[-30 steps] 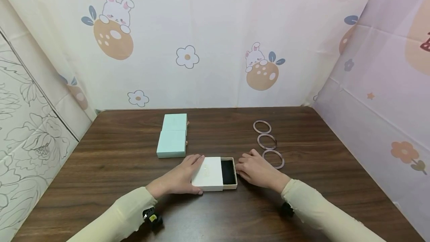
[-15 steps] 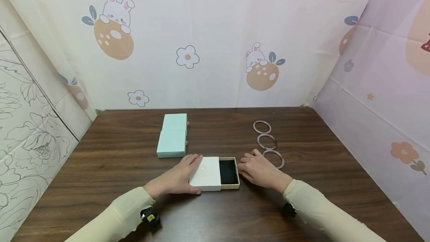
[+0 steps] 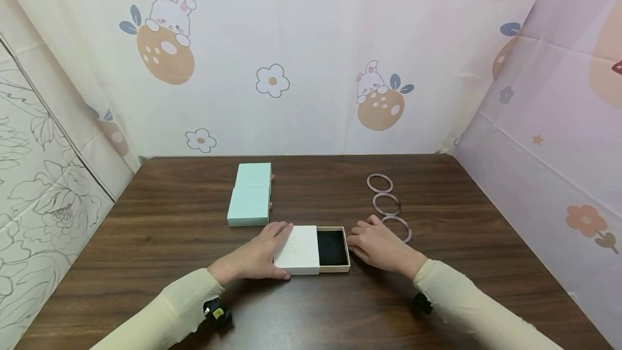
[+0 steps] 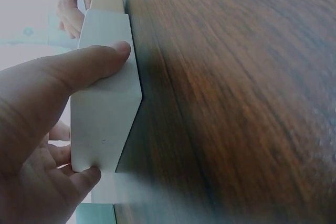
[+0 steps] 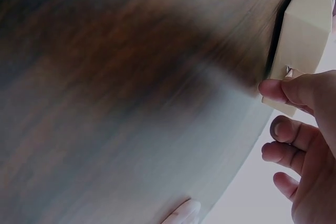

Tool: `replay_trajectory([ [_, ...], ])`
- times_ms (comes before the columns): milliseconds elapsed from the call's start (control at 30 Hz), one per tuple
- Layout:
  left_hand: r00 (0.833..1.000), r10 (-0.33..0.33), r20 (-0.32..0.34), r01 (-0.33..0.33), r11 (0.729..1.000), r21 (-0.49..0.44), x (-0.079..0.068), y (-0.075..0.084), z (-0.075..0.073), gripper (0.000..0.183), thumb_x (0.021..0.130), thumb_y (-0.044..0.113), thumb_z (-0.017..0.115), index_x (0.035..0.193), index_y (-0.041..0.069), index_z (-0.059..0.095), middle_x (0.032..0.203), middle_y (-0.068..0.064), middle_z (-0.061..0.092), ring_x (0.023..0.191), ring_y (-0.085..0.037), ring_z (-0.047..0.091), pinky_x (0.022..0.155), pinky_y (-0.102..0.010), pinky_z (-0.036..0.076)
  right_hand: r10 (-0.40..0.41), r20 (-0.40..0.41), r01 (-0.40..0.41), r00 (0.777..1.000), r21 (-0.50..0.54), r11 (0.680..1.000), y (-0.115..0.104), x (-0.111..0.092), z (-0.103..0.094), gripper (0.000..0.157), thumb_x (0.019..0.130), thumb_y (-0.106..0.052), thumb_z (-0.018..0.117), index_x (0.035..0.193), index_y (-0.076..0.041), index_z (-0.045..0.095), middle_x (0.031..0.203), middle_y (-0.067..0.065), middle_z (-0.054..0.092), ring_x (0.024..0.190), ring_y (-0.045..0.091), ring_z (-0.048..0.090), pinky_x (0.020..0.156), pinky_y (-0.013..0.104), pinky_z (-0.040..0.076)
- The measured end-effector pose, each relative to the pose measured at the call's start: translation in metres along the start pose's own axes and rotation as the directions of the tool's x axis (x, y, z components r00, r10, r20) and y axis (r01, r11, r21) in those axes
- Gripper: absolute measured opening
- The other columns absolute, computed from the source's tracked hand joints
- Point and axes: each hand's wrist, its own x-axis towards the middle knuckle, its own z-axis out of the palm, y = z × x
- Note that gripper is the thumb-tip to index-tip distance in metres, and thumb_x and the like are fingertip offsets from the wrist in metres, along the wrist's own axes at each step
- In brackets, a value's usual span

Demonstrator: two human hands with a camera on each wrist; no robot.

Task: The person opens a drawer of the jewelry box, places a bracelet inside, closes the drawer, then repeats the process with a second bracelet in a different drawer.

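Note:
A white drawer-style gift box (image 3: 297,253) lies on the table in the head view. Its cream-edged drawer (image 3: 334,269), lined in black, sticks out to the right, baring roughly half of the lining. My left hand (image 3: 257,257) grips the white sleeve at its left end, thumb (image 4: 113,59) along the near side and fingers over the far side. At the drawer's right end is my right hand (image 3: 381,246); in the right wrist view its thumb and index finger pinch a small pull tab (image 5: 294,72) on the end wall, while the other fingers curl loosely below.
Two mint-green boxes (image 3: 249,207) lie one behind the other at the back left, little tabs on their right sides. Three pale purple bangles run in a line on the right, the closest bangle (image 3: 410,231) just behind my right hand. A patterned curtain (image 3: 311,112) borders the table's back edge.
The drawer has slid further right out of the white sleeve, with my right hand moving right along with it. My left hand and the sleeve have shifted slightly left.

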Motion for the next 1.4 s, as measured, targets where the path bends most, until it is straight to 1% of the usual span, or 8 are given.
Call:
replay_trajectory([
  [167, 1.0, -0.001, 0.0, 0.001, 1.0, -0.005, 0.0, 0.0, -0.001, 0.1, 0.075, 0.035, 0.081, 0.146, -0.008, 0.026, 0.146, -0.022, 0.03, 0.134, -0.033, 0.026, 0.103, -0.044, 0.035, -0.003, -0.013, 0.003, 1.0, -0.002, 1.0, 0.002, -0.002, -0.001, 0.005, 0.081, -0.015, 0.071, 0.079, -0.018, 0.068, 0.071, -0.007, 0.053, 0.072, 0.015, 0.05, 0.068, 0.035, 0.031],
  [367, 1.0, -0.012, 0.005, 0.013, 1.0, -0.004, 0.001, 0.0, -0.001, 0.101, 0.074, 0.036, 0.081, 0.147, -0.007, 0.026, 0.147, -0.021, 0.03, 0.135, -0.032, 0.026, 0.103, -0.044, 0.035, -0.007, -0.008, 0.007, 1.0, -0.002, 1.0, 0.003, -0.005, -0.002, 0.006, 0.079, -0.014, 0.073, 0.08, -0.018, 0.068, 0.071, -0.006, 0.053, 0.072, 0.016, 0.051, 0.069, 0.036, 0.032],
  [933, 1.0, -0.01, 0.005, 0.01, 1.0, -0.016, -0.001, 0.001, -0.002, 0.1, 0.074, 0.035, 0.082, 0.146, -0.007, 0.027, 0.146, -0.021, 0.03, 0.134, -0.033, 0.027, 0.102, -0.045, 0.035, -0.005, -0.029, 0.005, 1.0, -0.015, 1.0, 0.004, -0.008, -0.001, 0.008, 0.083, -0.019, 0.072, 0.079, -0.017, 0.066, 0.069, -0.006, 0.051, 0.071, 0.016, 0.051, 0.069, 0.035, 0.031],
  [1233, 1.0, -0.014, 0.006, 0.014, 1.0, -0.014, 0.0, 0.002, -0.002, 0.1, 0.075, 0.034, 0.081, 0.147, -0.007, 0.026, 0.146, -0.022, 0.03, 0.134, -0.032, 0.027, 0.103, -0.044, 0.035, 0.002, -0.035, -0.003, 0.999, -0.023, 1.0, 0.005, -0.009, -0.001, 0.008, 0.082, -0.019, 0.073, 0.078, -0.018, 0.066, 0.069, -0.005, 0.052, 0.071, 0.016, 0.052, 0.069, 0.035, 0.032],
  [1400, 1.0, -0.005, -0.001, 0.005, 1.0, -0.02, -0.001, 0.002, -0.001, 0.099, 0.074, 0.033, 0.082, 0.146, -0.008, 0.026, 0.146, -0.022, 0.03, 0.134, -0.033, 0.027, 0.103, -0.045, 0.035, 0.017, -0.039, -0.018, 0.999, -0.017, 1.0, 0.007, -0.012, 0.0, 0.009, 0.082, -0.02, 0.073, 0.079, -0.018, 0.064, 0.071, -0.006, 0.053, 0.072, 0.016, 0.051, 0.07, 0.036, 0.032],
])
